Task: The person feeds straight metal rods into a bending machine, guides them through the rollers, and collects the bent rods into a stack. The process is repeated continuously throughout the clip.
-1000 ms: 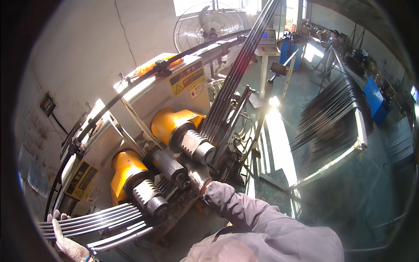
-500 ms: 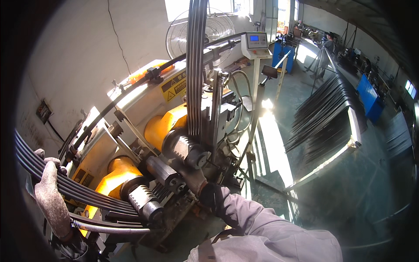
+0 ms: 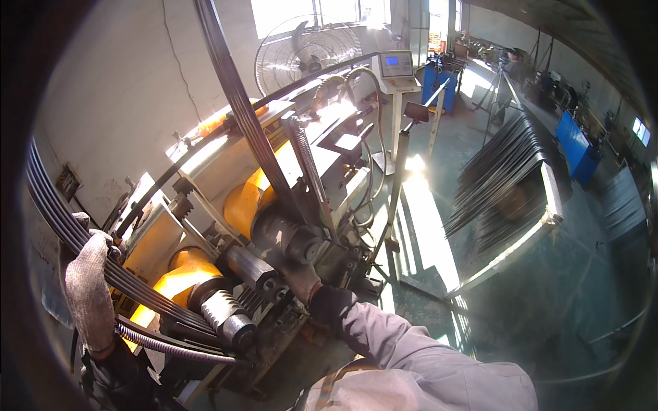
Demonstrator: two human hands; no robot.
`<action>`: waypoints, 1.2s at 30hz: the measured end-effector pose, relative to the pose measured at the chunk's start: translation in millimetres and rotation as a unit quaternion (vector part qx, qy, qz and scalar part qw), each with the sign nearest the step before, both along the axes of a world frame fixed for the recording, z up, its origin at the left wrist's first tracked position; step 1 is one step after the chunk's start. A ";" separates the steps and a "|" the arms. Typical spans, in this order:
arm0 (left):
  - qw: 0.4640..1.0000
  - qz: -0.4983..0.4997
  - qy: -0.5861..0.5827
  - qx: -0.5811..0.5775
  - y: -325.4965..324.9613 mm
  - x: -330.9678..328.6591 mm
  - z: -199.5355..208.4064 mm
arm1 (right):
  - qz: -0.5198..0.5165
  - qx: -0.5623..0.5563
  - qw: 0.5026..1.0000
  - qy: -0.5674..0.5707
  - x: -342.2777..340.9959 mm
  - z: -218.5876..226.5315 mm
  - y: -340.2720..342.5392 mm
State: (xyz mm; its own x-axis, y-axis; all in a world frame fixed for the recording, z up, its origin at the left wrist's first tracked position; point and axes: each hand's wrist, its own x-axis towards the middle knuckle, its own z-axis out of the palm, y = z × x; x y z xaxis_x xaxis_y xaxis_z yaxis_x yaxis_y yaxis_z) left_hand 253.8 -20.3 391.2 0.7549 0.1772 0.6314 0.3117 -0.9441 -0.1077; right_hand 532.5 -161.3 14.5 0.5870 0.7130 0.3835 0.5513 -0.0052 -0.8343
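Note:
My left hand (image 3: 90,294), in a pale knit glove, is closed round a bundle of long dark metal rods (image 3: 58,205) at the left. The rods curve down to a ridged steel roller (image 3: 223,312) on a yellow arm of a bending machine (image 3: 181,277). My right hand (image 3: 301,279), also gloved, reaches in beside a second roller (image 3: 295,240) and a hexagonal steel block (image 3: 252,267). Its fingers are lost in shadow, so their grip does not show. Another stretch of dark rods (image 3: 236,89) slants up to the left from the second roller.
A control box (image 3: 396,67) on a post and a large fan (image 3: 308,58) stand beyond the machine. To the right, a rack (image 3: 555,195) carries many hanging dark rods. A ribbed hose (image 3: 171,353) runs below the near roller. A person (image 3: 513,68) stands far back.
The upright rods have swung from near vertical to a slant toward the upper left. My left hand and its rods have risen and shifted slightly right. My right hand stays nearly in place.

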 end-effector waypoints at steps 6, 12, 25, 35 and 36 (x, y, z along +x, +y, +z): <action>1.000 0.006 -0.007 -0.014 7.2 -1.4 -0.5 | 0.035 0.017 0.986 0.164 -2.6 11.2 -5.4; 0.999 0.010 0.005 -0.046 3.9 -6.2 2.3 | -0.025 -0.093 0.985 -0.142 -1.5 14.8 -9.4; 0.906 0.057 -0.166 -0.385 16.3 -8.8 10.4 | 0.030 0.187 0.888 0.420 -17.8 47.3 -16.6; 0.927 0.016 -0.189 -0.325 11.6 -12.2 46.0 | 0.044 0.215 0.864 0.453 -15.7 32.9 -3.6; 0.928 0.021 -0.183 -0.325 9.5 -12.0 45.5 | 0.052 0.235 0.847 0.474 -16.2 31.9 -2.1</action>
